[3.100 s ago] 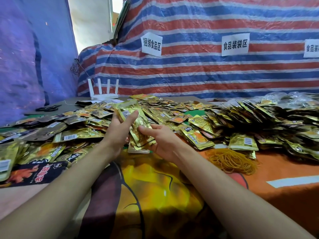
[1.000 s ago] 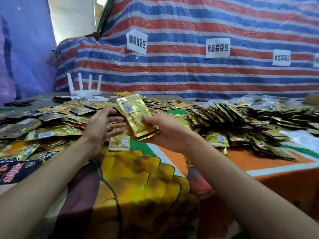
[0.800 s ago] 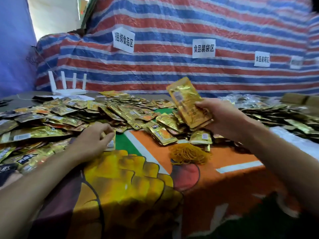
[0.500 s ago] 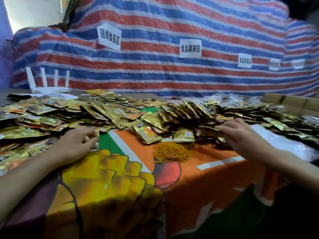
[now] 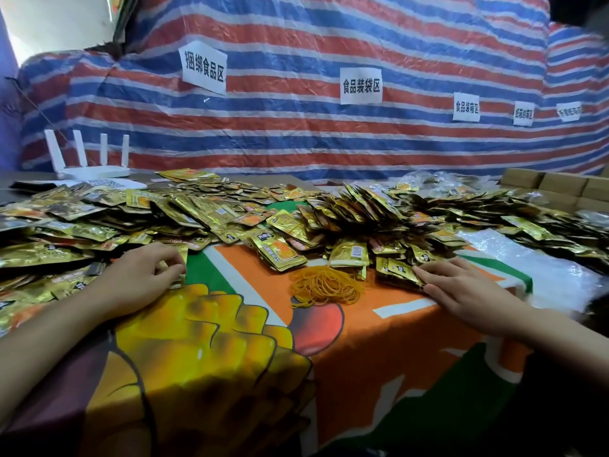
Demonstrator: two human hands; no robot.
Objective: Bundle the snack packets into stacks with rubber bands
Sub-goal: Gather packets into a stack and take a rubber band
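Note:
Loose gold snack packets [image 5: 99,222] cover the left and back of the table. Bundled stacks of packets [image 5: 359,212] are heaped at the centre and right. A tangle of yellow rubber bands [image 5: 324,286] lies on the orange cloth between my hands. My left hand [image 5: 141,278] rests at the edge of the loose pile, its curled fingers pinching a gold packet [image 5: 179,258]. My right hand [image 5: 461,288] lies flat with straight fingers, its fingertips touching a bundle [image 5: 398,270] at the front of the heap.
A printed orange, yellow and green cloth [image 5: 379,331] covers the table; its front edge drops off near me. A white router [image 5: 89,159] stands at the back left. Cardboard boxes [image 5: 557,186] sit far right. A striped tarp [image 5: 313,136] with paper labels hangs behind.
My right hand carried the bundled stack from the centre to the right and set it down on the heap, then let go. My left hand dropped to the loose packets. The view turned right.

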